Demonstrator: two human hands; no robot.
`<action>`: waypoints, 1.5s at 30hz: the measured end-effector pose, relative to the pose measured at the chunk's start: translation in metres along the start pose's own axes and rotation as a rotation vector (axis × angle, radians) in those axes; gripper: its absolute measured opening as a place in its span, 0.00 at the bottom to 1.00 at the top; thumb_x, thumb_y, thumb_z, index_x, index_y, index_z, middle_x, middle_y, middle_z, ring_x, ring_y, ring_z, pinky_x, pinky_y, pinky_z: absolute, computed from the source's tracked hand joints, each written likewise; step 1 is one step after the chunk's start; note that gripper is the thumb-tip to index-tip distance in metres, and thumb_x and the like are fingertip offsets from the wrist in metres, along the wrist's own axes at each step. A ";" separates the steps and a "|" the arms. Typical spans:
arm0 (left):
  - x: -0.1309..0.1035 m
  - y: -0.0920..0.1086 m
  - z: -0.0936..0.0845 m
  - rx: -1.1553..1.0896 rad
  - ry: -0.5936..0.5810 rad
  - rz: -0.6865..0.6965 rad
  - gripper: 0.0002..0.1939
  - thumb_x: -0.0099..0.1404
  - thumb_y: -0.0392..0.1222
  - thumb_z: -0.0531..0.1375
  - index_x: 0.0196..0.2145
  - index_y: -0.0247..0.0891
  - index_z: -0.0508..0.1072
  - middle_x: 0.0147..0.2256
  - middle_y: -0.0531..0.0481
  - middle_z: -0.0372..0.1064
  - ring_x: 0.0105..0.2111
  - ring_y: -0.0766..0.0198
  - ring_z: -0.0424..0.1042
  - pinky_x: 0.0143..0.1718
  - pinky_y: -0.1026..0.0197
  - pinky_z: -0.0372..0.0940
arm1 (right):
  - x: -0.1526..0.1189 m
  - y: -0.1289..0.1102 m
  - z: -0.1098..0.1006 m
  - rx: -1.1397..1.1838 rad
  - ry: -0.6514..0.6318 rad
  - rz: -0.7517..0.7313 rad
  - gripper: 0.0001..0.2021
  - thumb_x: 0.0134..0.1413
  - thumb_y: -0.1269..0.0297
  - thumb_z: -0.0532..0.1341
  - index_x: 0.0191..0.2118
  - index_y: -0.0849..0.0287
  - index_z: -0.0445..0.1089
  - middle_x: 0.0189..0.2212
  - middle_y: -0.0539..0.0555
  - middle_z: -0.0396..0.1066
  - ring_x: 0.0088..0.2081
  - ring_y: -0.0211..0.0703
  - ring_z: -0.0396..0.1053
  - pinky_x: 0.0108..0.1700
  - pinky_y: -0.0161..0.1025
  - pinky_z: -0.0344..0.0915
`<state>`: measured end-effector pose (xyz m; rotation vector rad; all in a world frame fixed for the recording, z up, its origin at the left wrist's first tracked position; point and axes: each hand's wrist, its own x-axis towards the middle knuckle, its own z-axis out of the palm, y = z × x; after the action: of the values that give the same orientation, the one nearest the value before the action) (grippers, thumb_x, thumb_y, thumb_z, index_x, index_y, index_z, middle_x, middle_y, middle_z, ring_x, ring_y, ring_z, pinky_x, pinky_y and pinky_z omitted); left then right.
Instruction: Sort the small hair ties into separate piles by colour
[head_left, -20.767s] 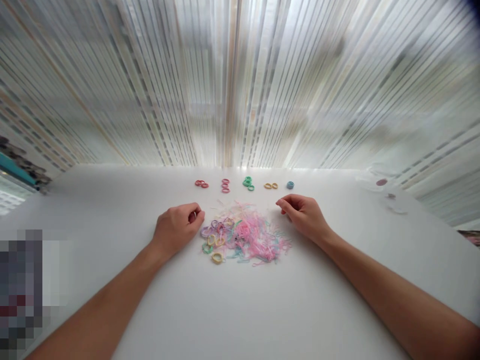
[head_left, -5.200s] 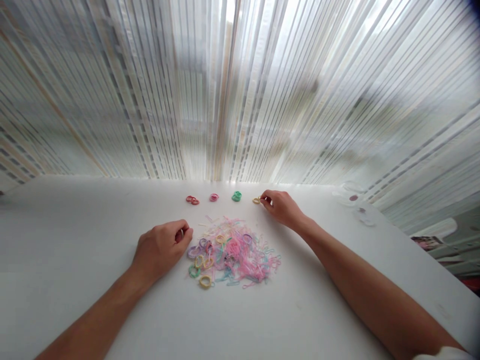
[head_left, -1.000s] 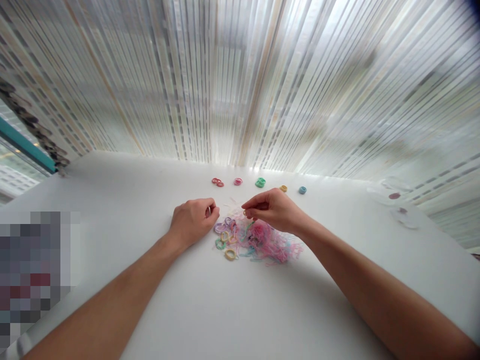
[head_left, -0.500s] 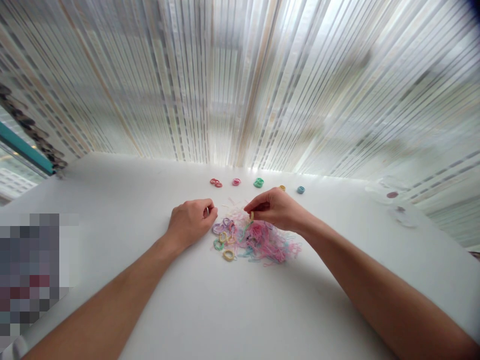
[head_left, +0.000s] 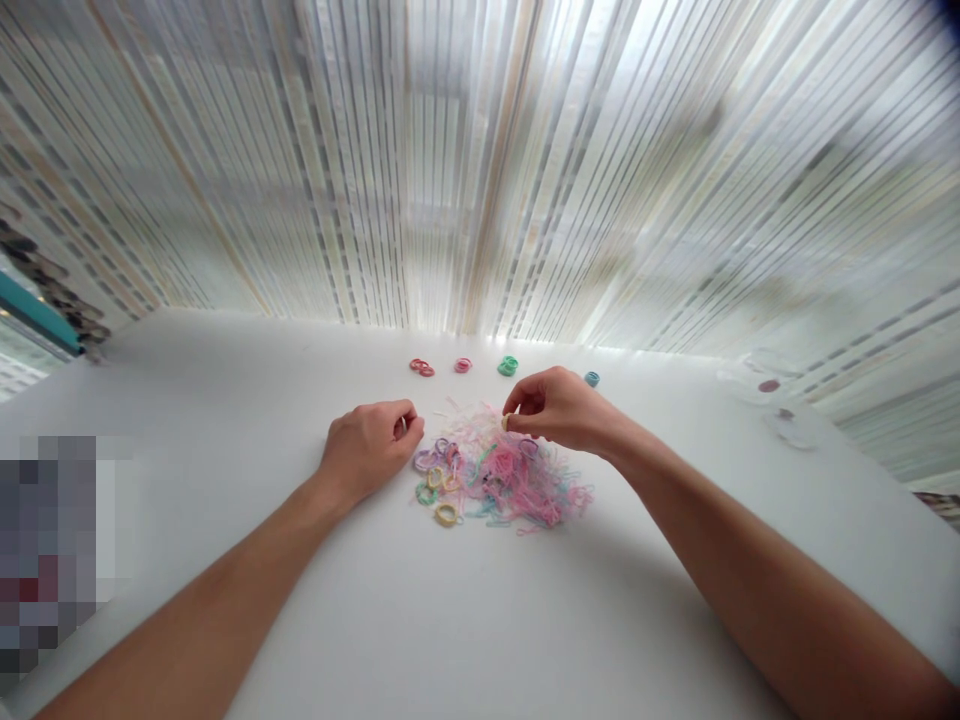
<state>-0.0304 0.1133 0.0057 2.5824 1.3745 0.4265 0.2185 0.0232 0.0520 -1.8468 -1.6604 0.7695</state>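
Note:
A small yellow hair tie (head_left: 506, 423) is pinched between the thumb and fingertips of my right hand (head_left: 564, 408), just above the far side of a tangled pile of pink, white and blue elastic bands (head_left: 517, 480). My left hand (head_left: 371, 438) rests on the table left of the pile, its fingers curled closed, and I see nothing in them. Close to its fingertips lie purple hair ties (head_left: 426, 460). A green hair tie (head_left: 426, 494) and a larger yellow hair tie (head_left: 447, 515) lie at the pile's near left edge.
Along the back of the white table (head_left: 480, 620) are small groups of hair ties: red (head_left: 421, 367), pink (head_left: 463, 366), green (head_left: 508, 366) and blue (head_left: 592, 379). Clear round objects (head_left: 787, 428) stand at the right. A string curtain (head_left: 450, 200) hangs behind.
My right hand, with the yellow hair tie, has moved slightly away from me and right across the pile. It now hides the yellow group at the back. The left hand stays beside the pile.

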 end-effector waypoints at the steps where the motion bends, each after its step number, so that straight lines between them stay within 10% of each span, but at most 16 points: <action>1: 0.000 0.000 0.000 -0.003 -0.001 -0.004 0.16 0.67 0.53 0.51 0.29 0.43 0.72 0.28 0.52 0.75 0.30 0.60 0.71 0.30 0.60 0.51 | 0.001 0.001 0.000 0.023 -0.003 0.019 0.02 0.45 0.70 0.66 0.28 0.60 0.77 0.20 0.50 0.73 0.22 0.36 0.68 0.21 0.31 0.59; 14: 0.002 -0.001 -0.001 -0.013 -0.014 -0.015 0.17 0.67 0.54 0.51 0.30 0.44 0.72 0.27 0.52 0.73 0.28 0.61 0.68 0.30 0.60 0.50 | 0.009 0.024 -0.018 0.309 -0.012 0.131 0.05 0.49 0.69 0.68 0.28 0.62 0.72 0.21 0.51 0.72 0.23 0.37 0.70 0.25 0.33 0.68; 25: 0.002 0.000 -0.003 0.020 -0.041 -0.033 0.16 0.67 0.54 0.51 0.29 0.44 0.71 0.26 0.53 0.72 0.27 0.61 0.67 0.30 0.60 0.51 | 0.005 0.056 -0.076 0.118 0.388 0.172 0.11 0.52 0.59 0.71 0.35 0.63 0.77 0.30 0.60 0.80 0.27 0.44 0.78 0.28 0.37 0.73; 45: 0.004 -0.001 -0.003 0.034 -0.063 -0.050 0.17 0.67 0.55 0.51 0.29 0.44 0.69 0.26 0.53 0.70 0.28 0.61 0.66 0.30 0.59 0.51 | 0.021 0.074 -0.034 -0.466 0.426 0.070 0.04 0.60 0.64 0.65 0.38 0.56 0.79 0.35 0.56 0.79 0.39 0.47 0.75 0.41 0.38 0.66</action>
<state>-0.0300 0.1177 0.0085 2.5592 1.4337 0.3144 0.2956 0.0362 0.0214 -2.1957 -1.5797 -0.0113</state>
